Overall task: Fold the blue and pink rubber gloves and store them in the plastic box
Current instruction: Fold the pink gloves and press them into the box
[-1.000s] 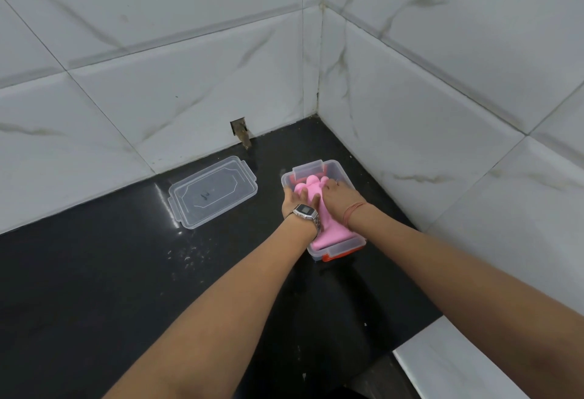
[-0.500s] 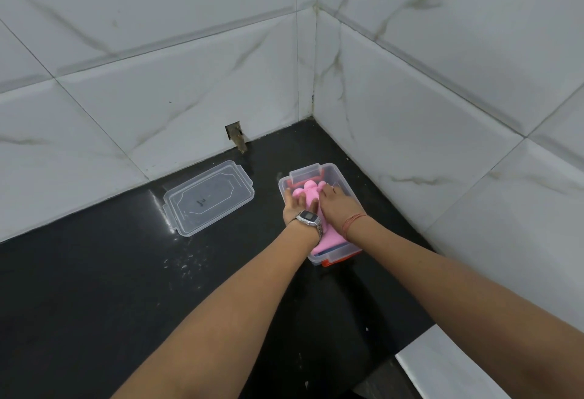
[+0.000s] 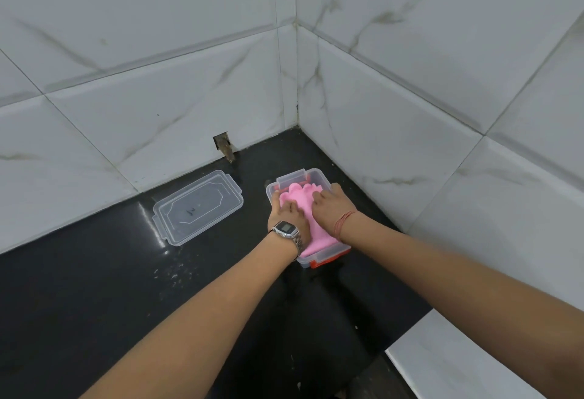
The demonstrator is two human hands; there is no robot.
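Pink rubber glove [image 3: 308, 209]: lies lengthwise in the clear plastic box [image 3: 319, 174], finger end toward the wall, cuff end at the near rim. Left hand [image 3: 289, 213], wristwatch [image 3: 286, 228] on wrist: fingers flat, pressing the glove's left side. Right hand [image 3: 330, 206], red thread at wrist: fingers flat, pressing its right side. Box stands on black counter [image 3: 94, 288] near the tiled corner; clear lid [image 3: 197, 207] lies apart to its left; blue glove not discernible
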